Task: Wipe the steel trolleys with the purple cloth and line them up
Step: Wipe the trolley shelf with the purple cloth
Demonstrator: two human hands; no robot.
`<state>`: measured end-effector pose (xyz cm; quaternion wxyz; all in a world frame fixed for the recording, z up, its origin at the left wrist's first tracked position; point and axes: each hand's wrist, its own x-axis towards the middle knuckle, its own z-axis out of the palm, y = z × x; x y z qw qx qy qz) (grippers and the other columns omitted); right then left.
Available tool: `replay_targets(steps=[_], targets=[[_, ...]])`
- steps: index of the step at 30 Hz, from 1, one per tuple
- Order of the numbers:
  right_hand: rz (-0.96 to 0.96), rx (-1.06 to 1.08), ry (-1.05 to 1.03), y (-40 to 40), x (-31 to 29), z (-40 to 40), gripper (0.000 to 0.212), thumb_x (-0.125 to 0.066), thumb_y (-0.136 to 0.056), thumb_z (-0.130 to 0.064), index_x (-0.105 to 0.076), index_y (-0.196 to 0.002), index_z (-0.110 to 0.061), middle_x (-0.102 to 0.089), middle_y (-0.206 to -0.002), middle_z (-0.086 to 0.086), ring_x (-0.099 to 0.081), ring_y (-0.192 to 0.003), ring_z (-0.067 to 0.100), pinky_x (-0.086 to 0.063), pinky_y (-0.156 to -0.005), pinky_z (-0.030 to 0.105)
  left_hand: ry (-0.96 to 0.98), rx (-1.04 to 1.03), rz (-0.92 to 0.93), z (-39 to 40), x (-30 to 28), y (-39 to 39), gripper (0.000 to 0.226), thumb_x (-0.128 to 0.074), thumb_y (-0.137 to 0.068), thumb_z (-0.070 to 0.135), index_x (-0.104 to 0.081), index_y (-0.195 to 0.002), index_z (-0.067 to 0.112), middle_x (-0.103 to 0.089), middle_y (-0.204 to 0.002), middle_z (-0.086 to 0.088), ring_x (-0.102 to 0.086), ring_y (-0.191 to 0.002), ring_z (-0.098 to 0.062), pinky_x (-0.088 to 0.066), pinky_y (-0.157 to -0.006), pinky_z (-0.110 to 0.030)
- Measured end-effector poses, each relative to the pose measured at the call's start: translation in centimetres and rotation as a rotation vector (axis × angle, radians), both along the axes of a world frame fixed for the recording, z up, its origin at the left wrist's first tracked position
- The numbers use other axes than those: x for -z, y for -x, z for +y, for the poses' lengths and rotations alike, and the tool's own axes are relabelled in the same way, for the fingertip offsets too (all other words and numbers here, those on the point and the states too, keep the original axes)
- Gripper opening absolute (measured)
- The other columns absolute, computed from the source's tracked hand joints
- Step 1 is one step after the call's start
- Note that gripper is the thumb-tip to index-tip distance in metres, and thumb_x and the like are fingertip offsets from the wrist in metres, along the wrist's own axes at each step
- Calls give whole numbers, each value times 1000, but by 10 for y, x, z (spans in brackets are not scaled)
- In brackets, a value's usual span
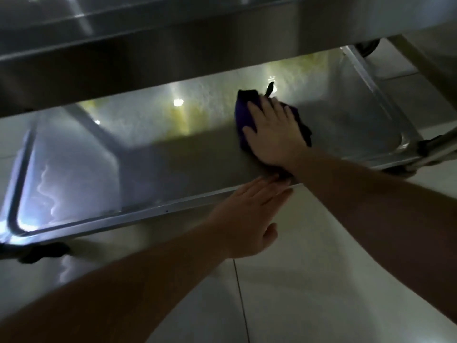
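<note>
Purple cloth lies bunched on the bottom shelf of the steel trolley, toward the shelf's right half, pinned flat under the right hand. That hand presses down on it with straight, slightly spread fingers, palm on the fabric, nothing curled round it; cloth shows past the fingertips on the far side and along both edges of the hand, and a dark strip, perhaps a tag or a loose corner, sticks up just behind it, though the blur makes that hard to settle. The right forearm reaches in from the lower right across the shelf's near rim.

The left hand is open too, fingers straight and together, their tips resting on the near rim of the same shelf just beside the right wrist, the thumb hanging below the edge.

The shelf is a shallow steel tray with a raised lip; it reflects bright lights and carries yellowish streaks near its far side. Above it runs the trolley's upper shelf, close to the camera. A black caster sits under the near left corner. Pale floor tiles lie beneath.
</note>
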<state>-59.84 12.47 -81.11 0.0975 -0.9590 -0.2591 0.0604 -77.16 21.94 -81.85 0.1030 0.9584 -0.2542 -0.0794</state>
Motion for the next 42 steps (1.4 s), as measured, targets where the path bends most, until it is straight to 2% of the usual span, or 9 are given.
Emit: replay_targets(steps=[5, 8, 14, 23, 27, 29, 32, 36, 42], targets=[[-56, -63, -21, 1, -1, -1, 63, -36, -109, -45, -27, -165, -17, -25, -171, 14, -26, -155, 35, -19, -127, 49, -75, -119, -73, 81, -10, 50, 62, -46, -102, 42, -46, -159, 18, -37, -169, -5, -31, -157, -28, -29, -124, -48], [-89, 233, -77, -16, -2, -35, 67, -35, -105, -46, -35, -161, -9, -36, -164, 24, -36, -148, 42, -27, -123, 52, -68, -402, -30, 167, -20, 67, 62, -44, -100, 45, -51, -155, 17, -45, -164, -12, -46, -149, -34, -40, -118, -48], [18, 516, -38, -17, -9, -39, 62, -32, -111, -42, -20, -166, -15, -14, -173, 16, -12, -159, 39, -9, -128, 55, -52, -1032, 30, 295, -16, 107, 67, -40, -109, 51, -30, -166, 18, -23, -175, -9, -19, -162, -25, -18, -130, -47], [-41, 310, -27, 63, -7, 160, 62, -40, -103, -44, -34, -159, -19, -31, -167, 10, -34, -148, 36, -24, -121, 51, -56, -1192, 47, 288, 11, 114, 87, -6, -99, 70, 0, -169, 17, 4, -178, -5, 6, -164, -22, -1, -131, -44], [-3, -79, -94, 137, 4, 263, 65, -32, -103, -45, -28, -163, -22, -23, -172, 7, -20, -156, 34, -12, -127, 53, -62, -1168, 27, 289, 13, 116, 89, -4, -98, 71, -3, -169, 18, 2, -178, -5, 5, -164, -21, -2, -131, -43], [48, -248, -87, 141, 7, 269, 64, -26, -106, -45, -22, -166, -26, -16, -175, 3, -10, -161, 29, -3, -130, 50, -60, -1154, 30, 291, 14, 116, 87, -4, -99, 71, -2, -169, 20, 3, -178, -4, 6, -163, -20, -2, -131, -44], [17, -350, -72, 109, 5, 222, 62, -32, -105, -47, -29, -164, -28, -25, -172, 1, -22, -158, 24, -11, -129, 46, -50, -1157, 33, 291, 14, 118, 85, -6, -101, 70, -1, -169, 20, 4, -178, -4, 7, -163, -19, -1, -131, -43], [-76, 43, -141, 35, 4, 98, 59, -46, -103, -41, -44, -157, -19, -46, -159, 14, -44, -145, 33, -30, -122, 43, -49, -1160, 24, 288, 14, 118, 84, -6, -102, 69, 0, -170, 19, 5, -178, -3, 7, -163, -19, -1, -131, -44], [70, 904, -53, -2, 7, 48, 67, -27, -105, -47, -15, -167, -25, -7, -175, 7, -5, -161, 34, -2, -129, 53, -57, -1177, 16, 283, 13, 118, 80, -10, -106, 64, 1, -170, 18, 7, -178, -4, 10, -163, -19, 3, -131, -41]])
